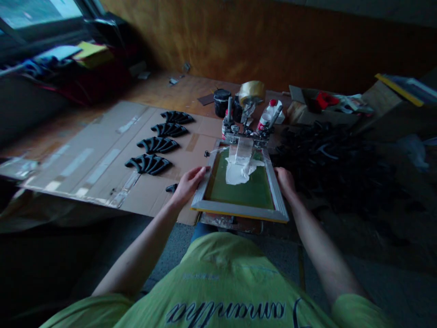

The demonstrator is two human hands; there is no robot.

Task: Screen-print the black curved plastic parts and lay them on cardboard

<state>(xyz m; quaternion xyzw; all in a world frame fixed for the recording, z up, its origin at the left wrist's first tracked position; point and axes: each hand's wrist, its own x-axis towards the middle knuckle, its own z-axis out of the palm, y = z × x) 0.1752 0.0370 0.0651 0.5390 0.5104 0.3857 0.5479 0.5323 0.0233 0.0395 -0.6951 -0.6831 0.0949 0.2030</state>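
Observation:
A screen-printing frame [280,200] with grey metal rails and a green mesh lies in front of me, clamped at its far end to a metal hinge fixture [246,133]. My left hand [189,184] is closed at its left rail, and my right hand [285,180] is closed at the right rail; the frame partly hides the fingertips. On the mesh sits a crumpled white sheet [238,172] with a clear block-like piece [244,148] at its far end. A small black part [171,187] lies beside my left wrist.
Several rows of black curved parts [149,164] lie on cardboard [102,136] at left. Behind the fixture stand a black tub [222,103], a tape roll [251,92] and a red-capped bottle [268,114]. A dark heap of parts [341,168] and an open box [321,116] are at right.

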